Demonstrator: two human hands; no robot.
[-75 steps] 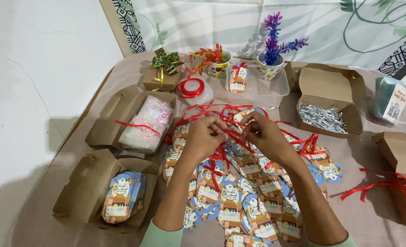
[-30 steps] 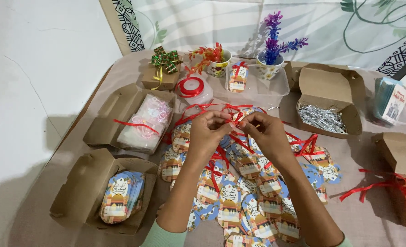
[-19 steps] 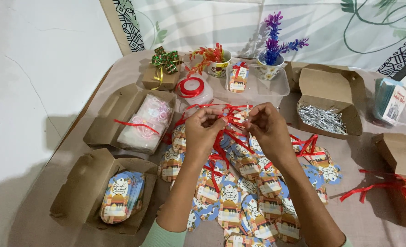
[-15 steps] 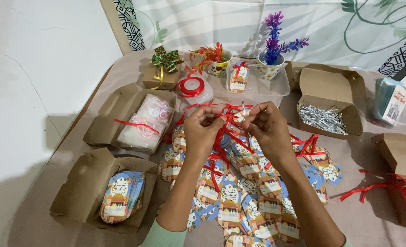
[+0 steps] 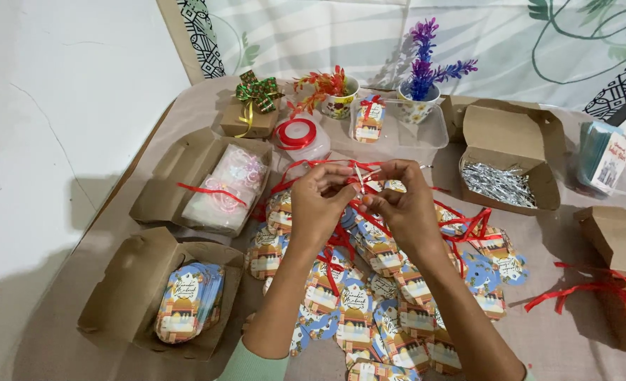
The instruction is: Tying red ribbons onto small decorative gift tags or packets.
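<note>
Centre frame, just above the pile of printed paper gift tags (image 5: 369, 296): left hand (image 5: 316, 204) & right hand (image 5: 405, 208) both pinch a thin red curling ribbon (image 5: 361, 176) w/ fingertips. Ribbon looks light, limp, prob. slippery; best gripped close to the knot, tags by their stiff edges.

The left hand (image 5: 321, 204) and right hand (image 5: 403, 204) cover most of the red ribbon (image 5: 359, 180) they pinch, so its knot, if there is one, cannot be made out. The brown box (image 5: 620, 264) at far right is cut off by the frame's edge. Print on the paper tags (image 5: 369, 310) is too small to tell.
</note>
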